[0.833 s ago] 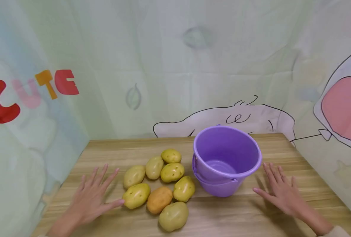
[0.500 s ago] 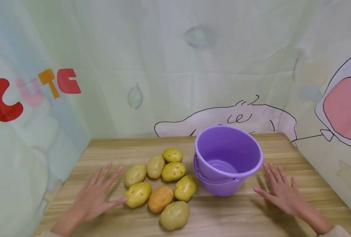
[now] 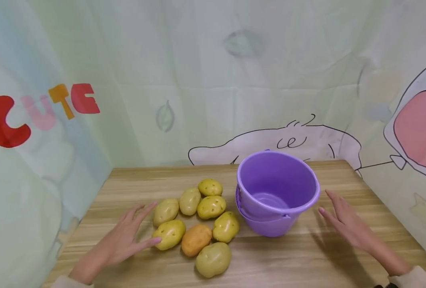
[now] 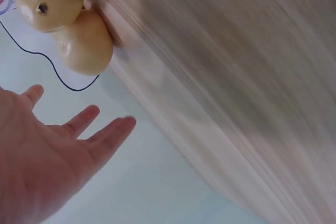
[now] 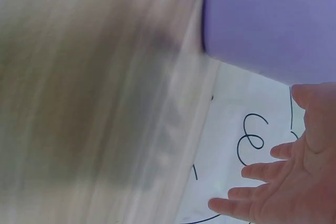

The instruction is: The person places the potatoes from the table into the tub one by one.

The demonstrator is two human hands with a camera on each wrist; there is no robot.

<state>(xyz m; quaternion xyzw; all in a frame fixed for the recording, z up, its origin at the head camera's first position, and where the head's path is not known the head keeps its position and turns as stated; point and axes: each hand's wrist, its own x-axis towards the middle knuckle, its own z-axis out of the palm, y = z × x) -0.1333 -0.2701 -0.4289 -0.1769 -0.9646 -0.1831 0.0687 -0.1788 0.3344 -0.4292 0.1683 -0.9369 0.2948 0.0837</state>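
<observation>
My left hand (image 3: 123,237) is held over the table at the left of a loose group of potatoes. Its thumb tip overlaps the nearest yellow potato (image 3: 171,234) in the head view, and the fingers are spread and hold nothing. In the left wrist view the palm (image 4: 42,161) faces two potatoes, one of them a pale potato (image 4: 86,45). To the right of a purple bucket (image 3: 270,224), my right hand (image 3: 351,228) is held with fingers extended, apart from the bucket's side. An orange-brown potato (image 3: 196,240) lies amid the yellow and pale ones. Inside the bucket only its bare bottom shows.
The wood-grain table (image 3: 270,264) ends at a printed curtain (image 3: 144,80) behind and on both sides. A pale potato (image 3: 213,259) lies closest to the front. The bucket's handle (image 3: 259,218) hangs down against its front side.
Both hands have turned from flat, palm-down poses onto their sides, palms more inward. The left has shifted right toward the potatoes. Potatoes and bucket stay in place.
</observation>
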